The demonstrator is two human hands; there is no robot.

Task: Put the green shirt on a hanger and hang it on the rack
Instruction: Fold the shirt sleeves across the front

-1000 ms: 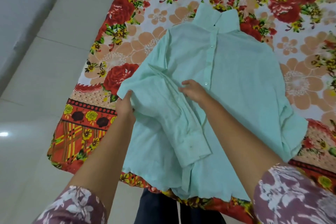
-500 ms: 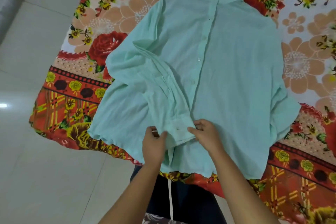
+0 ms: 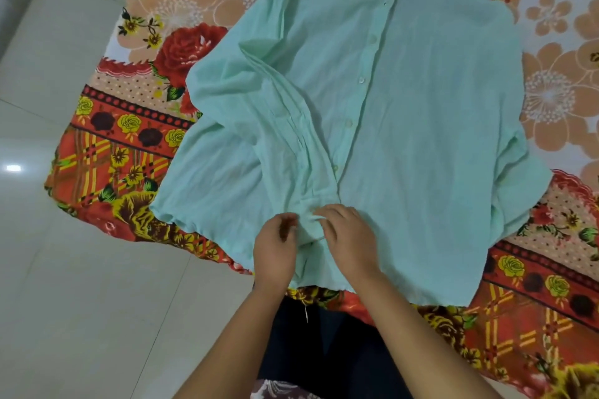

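Note:
The pale green shirt (image 3: 405, 113) lies flat and face up on a floral bedsheet (image 3: 129, 146), collar at the far end, buttons down its middle. Its left sleeve is folded across the front, with the cuff near the hem. My left hand (image 3: 275, 246) and my right hand (image 3: 346, 236) meet at that cuff, close to the bed's near edge. Both pinch the cuff fabric between thumb and fingers. No hanger or rack is in view.
The bed's near edge and left corner hang over a pale tiled floor (image 3: 81, 301) on the left. My dark trousers (image 3: 324, 350) show below the bed edge between my forearms.
My hands slid down the folded sleeve from its upper part to the cuff near the hem and closed on it. The view shifted nearer to the shirt's lower half.

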